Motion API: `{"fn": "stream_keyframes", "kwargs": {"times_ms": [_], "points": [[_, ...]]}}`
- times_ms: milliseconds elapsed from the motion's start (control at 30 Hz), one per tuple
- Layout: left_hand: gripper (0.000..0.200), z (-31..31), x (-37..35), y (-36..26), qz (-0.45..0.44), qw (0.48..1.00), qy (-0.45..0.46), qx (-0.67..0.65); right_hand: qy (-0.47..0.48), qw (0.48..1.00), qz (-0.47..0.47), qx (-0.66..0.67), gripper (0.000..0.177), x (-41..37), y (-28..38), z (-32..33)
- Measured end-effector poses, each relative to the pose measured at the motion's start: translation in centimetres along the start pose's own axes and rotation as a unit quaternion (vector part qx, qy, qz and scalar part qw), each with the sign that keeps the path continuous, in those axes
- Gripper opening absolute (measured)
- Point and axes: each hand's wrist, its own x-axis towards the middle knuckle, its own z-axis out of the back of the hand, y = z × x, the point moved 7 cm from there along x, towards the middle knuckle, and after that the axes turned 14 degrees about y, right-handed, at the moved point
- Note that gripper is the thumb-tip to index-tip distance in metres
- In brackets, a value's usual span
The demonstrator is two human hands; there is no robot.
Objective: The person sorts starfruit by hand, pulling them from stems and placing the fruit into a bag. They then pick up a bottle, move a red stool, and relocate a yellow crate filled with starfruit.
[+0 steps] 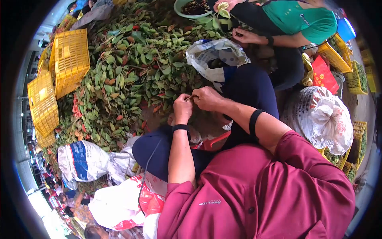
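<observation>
My left hand [182,107] and my right hand [207,98] meet fingertip to fingertip between my knees. Both have their fingers pinched closed; whatever small thing lies between them is too small and hidden to name. In front of them spreads a large heap of leafy cuttings [115,75], mostly green with some red and brown leaves. Just above my right hand, beside my knee, stands a white plastic sack [199,65] with its mouth open and dark contents inside.
A person in a green top [300,20] sits at upper right, hands over leaves, near a bowl [184,12] of dark bits. Yellow crates [71,59] stand at left. Filled sacks [326,119] lie on the right, more sacks [83,161] at lower left. A red stool [217,141] shows beneath me.
</observation>
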Motion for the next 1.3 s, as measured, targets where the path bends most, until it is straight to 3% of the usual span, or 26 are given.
{"fn": "stream_keyframes", "kwargs": {"times_ms": [167,267,367,467,533,600,667,700,800,833,900,933,1000,1133,1200,1233,1267,1300], "points": [[0.022,-1.1,-0.5,1.2,-0.028,0.984,-0.003,0.176,0.063,0.99,0.013,-0.128,0.015,0.5,1.3,-1.5],[0.027,-2.6,0.1,4.1,0.001,0.992,0.087,0.094,0.124,0.977,-0.031,-0.168,0.016,0.7,0.8,-2.2],[0.03,-2.6,0.6,7.5,0.094,0.972,0.124,-0.177,0.086,0.975,-0.126,-0.163,0.018,0.6,-0.1,-0.2],[0.027,0.4,-1.3,2.2,0.128,0.901,0.103,-0.401,-0.066,0.987,-0.124,-0.082,0.02,0.6,-0.7,2.9],[0.021,1.6,-0.1,2.3,0.096,0.893,0.053,-0.436,-0.099,0.989,-0.066,0.088,0.019,0.0,0.1,4.8],[0.015,1.8,2.0,1.3,0.052,0.89,0.052,-0.45,-0.105,0.989,-0.05,0.091,0.019,-0.9,1.7,6.9],[0.022,0.7,5.1,-1.9,0.091,0.898,0.056,-0.427,-0.135,0.986,0.016,0.093,0.021,-3.1,3.5,11.0],[0.026,-0.3,6.9,-3.9,0.09,0.887,0.064,-0.448,-0.115,0.986,-0.022,0.118,0.021,-5.3,5.5,13.6],[0.031,-3.4,12.1,-7.9,0.085,0.858,0.12,-0.491,-0.197,0.974,-0.026,0.109,0.018,-14.3,6.6,19.4],[0.031,-4.3,12.9,-10.4,0.04,0.856,0.173,-0.485,-0.2,0.973,-0.064,0.097,0.017,-18.1,6.7,20.9],[0.036,-6.6,14.0,-13.0,0.083,0.864,0.127,-0.481,-0.222,0.957,-0.161,0.098,0.017,-27.2,5.6,23.5],[0.054,-8.2,16.4,-12.1,0.062,0.85,0.225,-0.473,-0.224,0.944,-0.209,0.121,0.018,-31.7,4.3,23.3],[0.078,-9.9,18.8,-10.5,0.085,0.85,0.257,-0.453,-0.198,0.928,-0.315,0.026,0.024,-40.7,2.5,22.3],[0.092,-10.7,16.6,-11.7,0.073,0.887,0.295,-0.349,-0.095,0.781,-0.58,0.211,0.025,-57.9,-3.3,14.0],[0.088,-9.5,15.1,-10.9,0.109,0.913,0.276,-0.28,0.01,0.685,-0.714,0.146,0.021,-65.8,-8.5,8.4],[0.086,-8.8,15.6,-9.6,0.106,0.903,0.306,-0.284,0.056,0.64,-0.75,0.156,0.02,-67.6,-8.4,6.8],[0.084,-7.5,16.1,-8.0,0.102,0.892,0.329,-0.292,0.045,0.643,-0.738,0.201,0.016,-69.4,-9.2,4.7],[0.082,-5.7,16.0,-7.0,0.103,0.892,0.32,-0.301,0.099,0.63,-0.745,0.196,0.015,-71.6,-11.4,1.9]]}}
